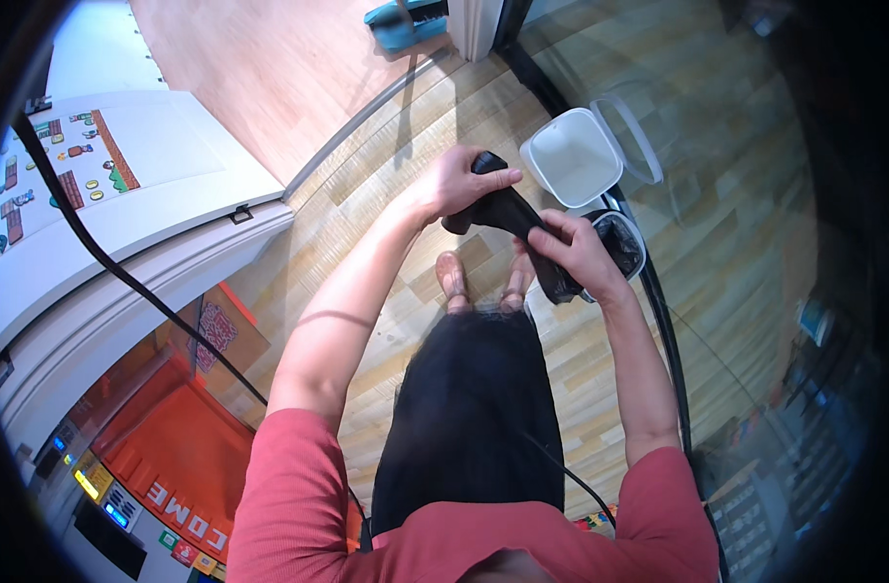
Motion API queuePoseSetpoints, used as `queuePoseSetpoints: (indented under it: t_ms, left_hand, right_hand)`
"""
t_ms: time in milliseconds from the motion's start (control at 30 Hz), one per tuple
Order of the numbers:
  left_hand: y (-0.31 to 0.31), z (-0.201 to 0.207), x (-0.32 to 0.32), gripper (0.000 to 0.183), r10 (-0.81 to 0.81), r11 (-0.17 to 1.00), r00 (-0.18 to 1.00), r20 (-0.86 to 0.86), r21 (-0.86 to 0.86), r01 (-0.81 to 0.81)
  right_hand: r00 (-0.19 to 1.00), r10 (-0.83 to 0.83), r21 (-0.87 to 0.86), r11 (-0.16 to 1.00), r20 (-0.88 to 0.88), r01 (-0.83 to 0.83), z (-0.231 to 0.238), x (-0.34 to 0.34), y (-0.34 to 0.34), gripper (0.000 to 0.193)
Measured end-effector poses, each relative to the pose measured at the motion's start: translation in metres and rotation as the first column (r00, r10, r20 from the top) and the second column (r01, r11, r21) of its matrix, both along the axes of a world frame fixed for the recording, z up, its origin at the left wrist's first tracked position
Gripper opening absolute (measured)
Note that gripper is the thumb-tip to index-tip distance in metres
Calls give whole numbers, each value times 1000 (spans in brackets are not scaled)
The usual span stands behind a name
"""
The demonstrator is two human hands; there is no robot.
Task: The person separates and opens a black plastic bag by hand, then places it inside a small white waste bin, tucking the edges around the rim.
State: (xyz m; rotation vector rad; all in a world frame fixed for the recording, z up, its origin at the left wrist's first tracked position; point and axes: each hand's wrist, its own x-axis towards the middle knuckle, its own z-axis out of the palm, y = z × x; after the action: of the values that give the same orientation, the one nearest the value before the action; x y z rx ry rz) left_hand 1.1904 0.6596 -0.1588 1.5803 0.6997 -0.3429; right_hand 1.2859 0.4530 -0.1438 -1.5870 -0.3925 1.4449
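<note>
Black bundle (512,210), gripped by left hand (464,182) and right hand (582,255) near the floor's (367,185) right edge, could slip past the lined bin (641,255) should either hold loosen.

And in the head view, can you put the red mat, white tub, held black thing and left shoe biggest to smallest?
1. Red mat
2. White tub and held black thing: unsure, the black one seems nearer
3. Left shoe
</note>
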Motion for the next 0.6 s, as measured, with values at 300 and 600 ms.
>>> queuePoseSetpoints:
  t_ms: [300, 600]
  left_hand:
    - [7, 53, 1, 41, -78, 996, 994, 76, -45, 82]
    - [-1, 72, 5, 36, -51, 988, 985, 167, 152, 25]
  right_hand:
    - [937, -224, 206, 963, 267, 172, 20, 3, 24, 18]
    - [908, -391, 326, 887, 153, 327, 23, -18, 35, 19]
